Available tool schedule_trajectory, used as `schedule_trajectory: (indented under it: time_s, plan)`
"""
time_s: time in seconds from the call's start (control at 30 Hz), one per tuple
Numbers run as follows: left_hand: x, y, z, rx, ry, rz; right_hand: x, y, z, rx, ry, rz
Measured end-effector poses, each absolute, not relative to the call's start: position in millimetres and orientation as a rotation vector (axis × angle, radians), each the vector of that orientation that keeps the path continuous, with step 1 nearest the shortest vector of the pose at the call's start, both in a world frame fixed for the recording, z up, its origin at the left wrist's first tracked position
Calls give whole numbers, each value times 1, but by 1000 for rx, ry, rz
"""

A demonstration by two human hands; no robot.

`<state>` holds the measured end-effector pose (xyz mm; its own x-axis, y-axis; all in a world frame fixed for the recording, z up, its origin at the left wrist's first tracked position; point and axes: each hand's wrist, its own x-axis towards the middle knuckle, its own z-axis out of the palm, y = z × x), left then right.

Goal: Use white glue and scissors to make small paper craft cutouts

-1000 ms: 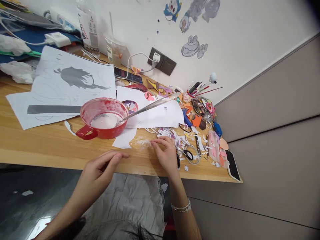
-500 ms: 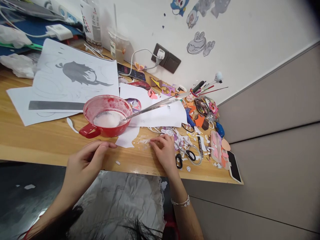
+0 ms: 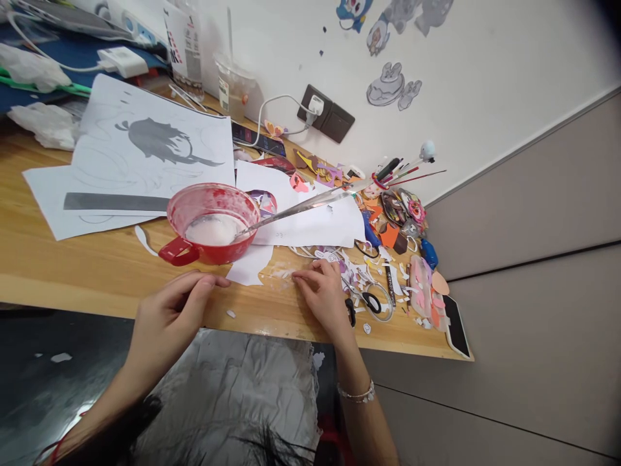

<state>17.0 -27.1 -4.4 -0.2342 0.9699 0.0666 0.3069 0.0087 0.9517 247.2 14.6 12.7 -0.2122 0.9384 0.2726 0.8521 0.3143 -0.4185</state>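
My left hand (image 3: 169,320) rests at the desk's front edge, just below the red bowl's handle, with thumb and fingers pinched; anything between them is too small to make out. My right hand (image 3: 323,294) is over the desk beside a whitish smeared patch (image 3: 281,275), its fingertips also together on something I cannot make out. Between and behind the hands stands the red bowl (image 3: 213,217) of white paste, a long metal utensil (image 3: 301,207) leaning out of it. A small white paper piece (image 3: 252,264) lies partly under the bowl. To the right are black-handled scissors (image 3: 371,302).
Printed sheets (image 3: 155,142) lie at the back left, near a plastic cup (image 3: 233,87). Paper scraps (image 3: 388,234), a pen cup (image 3: 377,186) and a phone (image 3: 457,327) fill the right side. A wall socket (image 3: 327,113) holds a plugged charger.
The view has shifted slightly. My right hand's fingertips look a little closer together; my left hand keeps its pinch.
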Motion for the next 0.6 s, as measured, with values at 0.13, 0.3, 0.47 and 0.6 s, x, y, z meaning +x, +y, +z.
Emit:
schedule_trajectory:
  time_s: [0.13,0.3,0.47,0.6]
  plan:
    - [18,-26,-6,1341,1628,1277,245,16,14,-1618,-2095,203]
    - [17,-27,-7,1325,1609,1284,245,15,23,-1601,-2079,159]
    - [18,-27,-7,1305,1622,1289,237,12,23,-1580,-2169,112]
    - [19,-27,-7,1287,1632,1300,226,12,18,-1633,-2143,0]
